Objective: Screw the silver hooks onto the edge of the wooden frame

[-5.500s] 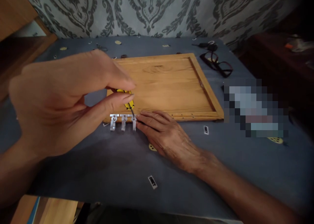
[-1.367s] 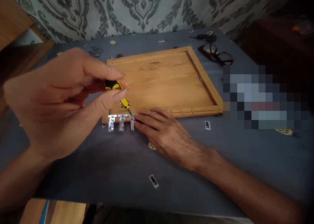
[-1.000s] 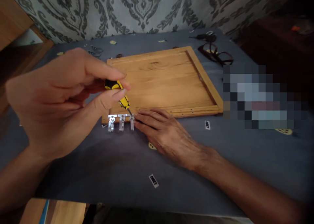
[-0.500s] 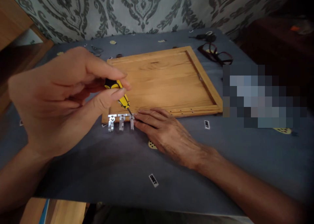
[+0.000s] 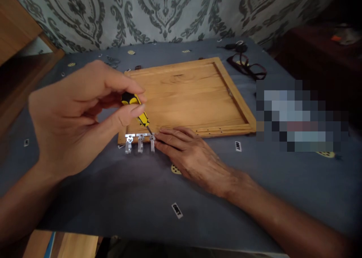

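Head view: left hand (image 5: pixel 79 118) still pinches yellow-black screwdriver (image 5: pixel 144 119) at rightmost silvery hook (image 5: pixel 152 145), seemingly unfinished; right hand (image 5: pixel 195 158) rests on framed wooden panel (image 5: pixel 189 96), grip unclear.

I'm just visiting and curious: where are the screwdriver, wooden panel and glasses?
Screwdriver (image 5: pixel 143 118): head view, on its yellow handle.
Wooden panel (image 5: pixel 186 98): head view, on its flat middle.
Glasses (image 5: pixel 247 67): head view, on the dark frame.

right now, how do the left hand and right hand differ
The left hand pinches a yellow-and-black screwdriver; the right hand shows no tool. The left hand hangs in the air; the right hand rests its fingers on the wooden panel. Both are bare.
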Motion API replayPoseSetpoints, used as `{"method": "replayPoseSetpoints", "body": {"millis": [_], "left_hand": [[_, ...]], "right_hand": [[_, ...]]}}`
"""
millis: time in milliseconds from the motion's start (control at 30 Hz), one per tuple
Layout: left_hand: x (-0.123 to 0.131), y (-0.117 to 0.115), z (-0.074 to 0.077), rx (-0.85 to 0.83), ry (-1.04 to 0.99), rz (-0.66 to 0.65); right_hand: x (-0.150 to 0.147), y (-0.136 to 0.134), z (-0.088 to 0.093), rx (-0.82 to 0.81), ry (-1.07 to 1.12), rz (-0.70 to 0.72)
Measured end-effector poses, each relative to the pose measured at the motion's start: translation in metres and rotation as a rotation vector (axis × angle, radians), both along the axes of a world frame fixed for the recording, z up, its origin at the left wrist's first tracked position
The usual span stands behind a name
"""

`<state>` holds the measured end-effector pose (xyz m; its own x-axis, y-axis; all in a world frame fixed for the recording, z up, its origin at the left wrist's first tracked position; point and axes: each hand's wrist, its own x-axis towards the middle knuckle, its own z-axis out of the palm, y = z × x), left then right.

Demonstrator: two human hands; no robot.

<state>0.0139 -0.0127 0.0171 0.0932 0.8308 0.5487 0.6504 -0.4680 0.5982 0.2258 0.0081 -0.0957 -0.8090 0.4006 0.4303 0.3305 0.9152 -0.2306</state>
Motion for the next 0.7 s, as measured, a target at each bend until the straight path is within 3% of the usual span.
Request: {"method": "replayPoseSetpoints", "body": {"millis": [133, 467, 700], "left_hand": [[-0.0028, -0.0004, -0.0019, 0.029, 0.16, 0.052], [-0.0082, -0.0019, 0.0028, 0.021, 0.2, 0.114], [-0.0077, -0.0025, 0.004, 0.033, 0.237, 0.062]], "right_hand": [[0.0009, -0.0002, -0.0002, -0.013, 0.005, 0.005], [-0.0007, -0.0004, -0.0002, -0.002, 0.002, -0.013], [-0.0006, -0.0003, 0.002, 0.0, -0.003, -0.003]]}}
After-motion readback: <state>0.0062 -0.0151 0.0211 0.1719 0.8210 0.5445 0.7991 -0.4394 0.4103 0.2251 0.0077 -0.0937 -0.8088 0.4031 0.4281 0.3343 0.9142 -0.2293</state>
